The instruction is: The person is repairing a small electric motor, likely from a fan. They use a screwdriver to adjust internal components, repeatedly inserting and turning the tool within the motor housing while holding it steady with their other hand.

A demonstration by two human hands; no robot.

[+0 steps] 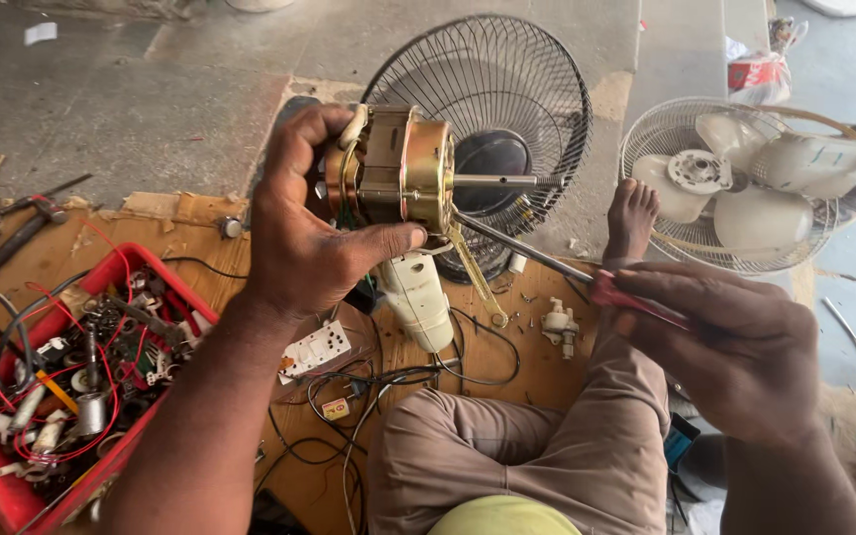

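The back of the fan motor (393,168) is hidden behind the left hand (299,223), and the palm side of the right hand (735,352) cannot be seen. The screwdriver (547,260) shows only its steel shank and a strip of red handle; its tip vanishes at the motor's lower edge. A further arm at the right edge is cut off by the frame.

The motor is a squat drum of brass-coloured metal with a plain steel shaft sticking out to the right, held up in the air above the wooden floor board (537,376). A white plastic neck (416,297) hangs below it. Behind stands a black wire fan guard (547,89); to the right lies a white fan (750,183) with smooth plastic blades in a pale cage. A red plastic tray (12,495) at left holds tangled wires and small metal parts.

The left fingers are wrapped over the motor's top, thumb pressed under its front plate. The right fingers are curled tight round the screwdriver handle.
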